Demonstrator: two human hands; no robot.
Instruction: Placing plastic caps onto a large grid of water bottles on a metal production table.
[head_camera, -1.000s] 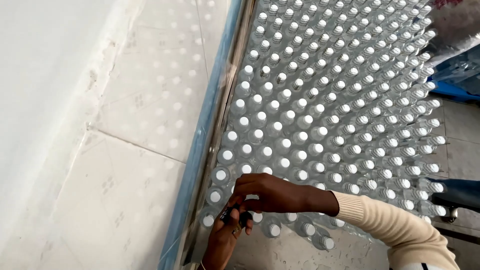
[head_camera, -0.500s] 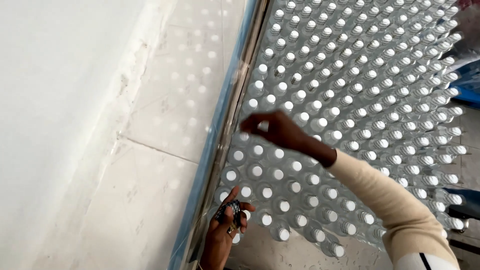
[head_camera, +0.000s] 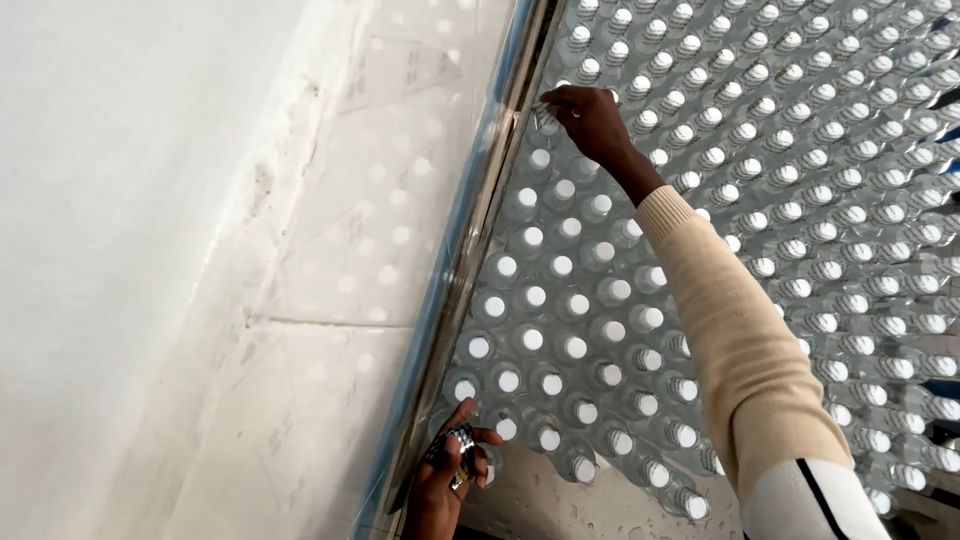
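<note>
A large block of clear plastic bottles with white caps (head_camera: 760, 230) is seen from above, filling the view from about twelve o'clock round to five o'clock. The bottles stand upright, so each long axis runs toward the camera and the caps point up at it. The rows are packed cap beside cap, and the long edge of the block runs on a slant from one o'clock at the top down to seven o'clock at the bottom.

Along that edge a metal rail (head_camera: 470, 250) is laid, with a pale glossy panel (head_camera: 330, 300) beside it toward nine o'clock, in which faint reflections of the caps are shown.

The right hand (head_camera: 590, 120) is stretched out to about twelve o'clock, at the end of an arm in a cream knitted sleeve (head_camera: 730, 330) that crosses the bottles from five o'clock. Its fingertips (head_camera: 548, 108) are pinched narrowly on a small clear piece at the rail edge of the block; what the piece is cannot be told, and it may be the top of a bottle there.

The left hand (head_camera: 450, 475) is kept low at about six o'clock, just beside the rail and the near corner of the block. It is curled closed around a small dark and shiny object (head_camera: 458, 445), whose kind cannot be made out. The thumb is spread toward the nearest cap.

A grey floor (head_camera: 540, 500) is visible below the near corner of the block.
</note>
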